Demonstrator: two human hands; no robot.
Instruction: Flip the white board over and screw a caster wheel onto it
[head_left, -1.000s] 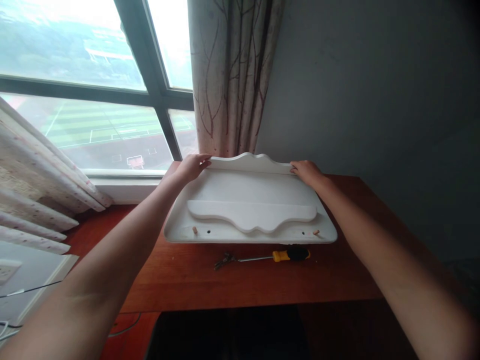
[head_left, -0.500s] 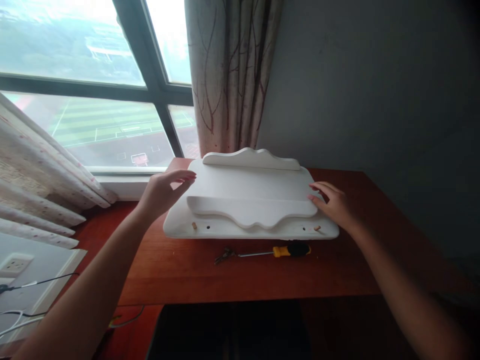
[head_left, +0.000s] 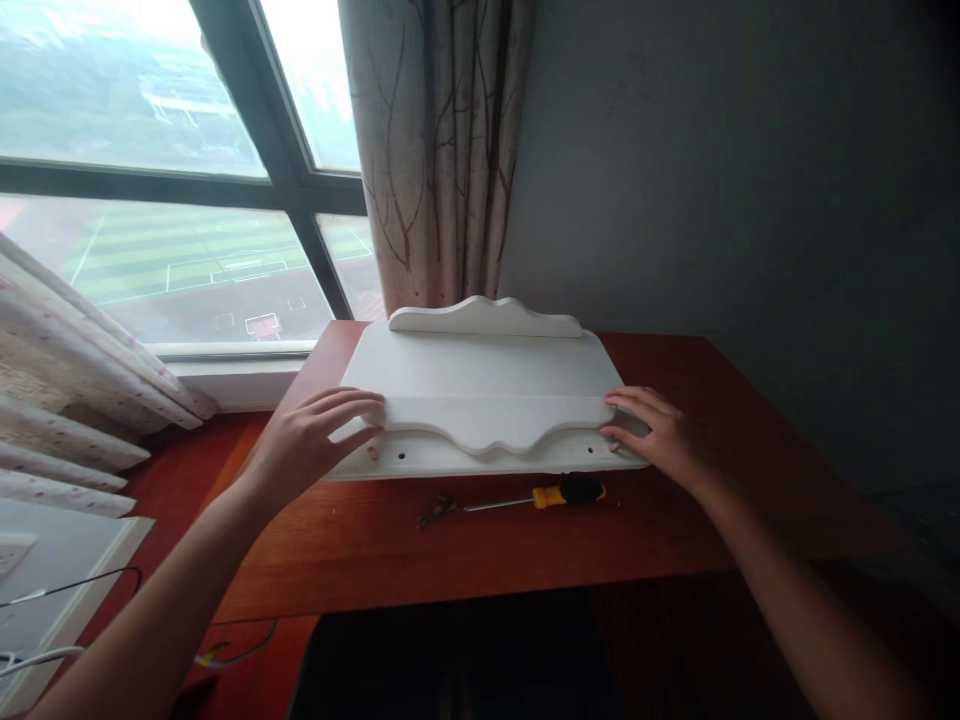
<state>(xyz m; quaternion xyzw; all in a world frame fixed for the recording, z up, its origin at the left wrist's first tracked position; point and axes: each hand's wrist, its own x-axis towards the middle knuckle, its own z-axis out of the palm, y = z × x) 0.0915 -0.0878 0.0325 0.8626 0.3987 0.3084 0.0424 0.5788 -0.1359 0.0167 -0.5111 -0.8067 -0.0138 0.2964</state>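
On the red-brown table [head_left: 465, 560], a white panel [head_left: 487, 362] rests with a scalloped front strip [head_left: 491, 415] across its near part. The left hand [head_left: 304, 440] and right hand [head_left: 664, 435] pinch that strip's opposite ends between thumb and fingers, probably to keep both sides even. Its surface looks smooth and matte, like painted wood; a similarly wavy rear strip [head_left: 487, 319] stands at the far edge. A yellow-and-black screwdriver [head_left: 547, 497] lies just in front, perhaps for easy reach.
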